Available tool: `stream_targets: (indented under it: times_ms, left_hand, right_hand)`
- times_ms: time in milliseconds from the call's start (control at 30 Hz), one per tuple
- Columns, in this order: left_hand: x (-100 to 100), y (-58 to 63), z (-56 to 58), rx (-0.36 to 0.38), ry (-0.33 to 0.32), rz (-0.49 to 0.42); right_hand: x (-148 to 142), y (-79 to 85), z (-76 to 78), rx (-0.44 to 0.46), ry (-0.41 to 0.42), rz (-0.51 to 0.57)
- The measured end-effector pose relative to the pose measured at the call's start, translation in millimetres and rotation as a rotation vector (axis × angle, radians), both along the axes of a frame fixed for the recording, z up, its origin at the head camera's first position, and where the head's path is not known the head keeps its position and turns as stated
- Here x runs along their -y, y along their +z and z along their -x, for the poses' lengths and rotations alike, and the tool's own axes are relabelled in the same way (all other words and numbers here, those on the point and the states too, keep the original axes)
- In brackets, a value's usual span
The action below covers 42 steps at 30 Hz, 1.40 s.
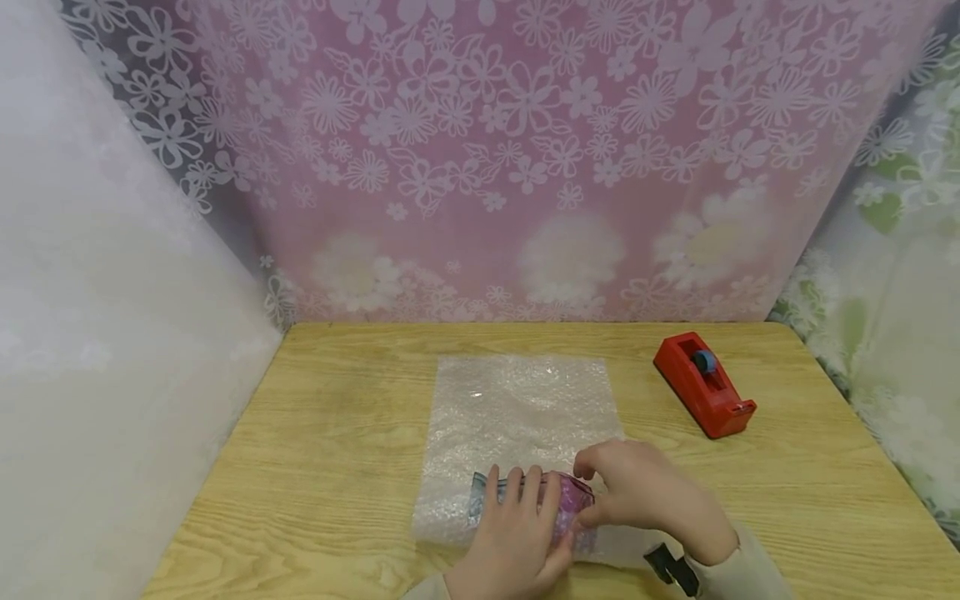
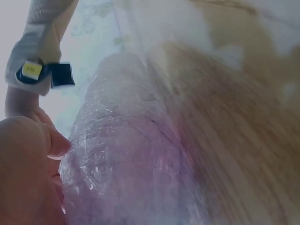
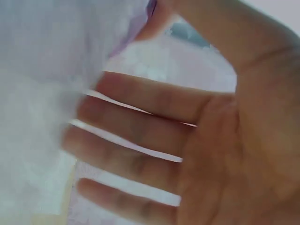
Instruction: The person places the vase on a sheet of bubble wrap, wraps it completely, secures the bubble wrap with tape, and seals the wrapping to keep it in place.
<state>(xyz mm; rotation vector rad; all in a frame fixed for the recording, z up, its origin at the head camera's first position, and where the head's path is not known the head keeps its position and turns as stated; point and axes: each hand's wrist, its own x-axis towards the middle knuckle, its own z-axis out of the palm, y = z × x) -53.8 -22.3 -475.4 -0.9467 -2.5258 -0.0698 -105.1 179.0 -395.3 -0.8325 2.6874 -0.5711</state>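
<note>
Purple bundle (image 1: 574, 497) against spread hands (image 1: 516, 533) (image 1: 648, 492)

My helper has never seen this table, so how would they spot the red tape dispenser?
On the wood-grain table, find the bubble wrap sheet. To its right, toward the table's far right corner, sits the dispenser, holding a blue roll. Its red body sets it apart from the clear wrap and the purple item under the left hand.

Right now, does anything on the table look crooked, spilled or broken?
Nothing looks spilled or broken. Only the red tape dispenser seems askew: it sits right of the bubble wrap, angled rather than square to the back edge of the table.
</note>
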Motion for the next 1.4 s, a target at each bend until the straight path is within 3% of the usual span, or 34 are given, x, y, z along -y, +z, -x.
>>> stream_targets:
  times_ms: [267,567,767,1033,1400]
  left_hand:
    - [1.7,2.7,0.3,0.090,0.022,0.039]
    - [0.4,7.8,3.0,0.198,0.053,0.016]
    - [0.7,12.5,3.8,0.243,0.041,-0.002]
    - [1.8,12.5,5.9,0.309,0.051,-0.015]
    - [2.0,12.7,6.6,0.279,0.048,-0.015]
  right_hand:
    - [9.4,-3.9,-27.6,-0.417,0.019,0.080]
    - [16.7,-23.5,-50.9,-0.695,0.024,0.056]
    - [17.8,-36.0,-55.5,-0.759,-0.055,0.148]
    - [23.4,-46.8,-54.8,-0.823,-0.085,0.283]
    - [24.2,-50.1,-56.0,-0.820,-0.073,0.292]
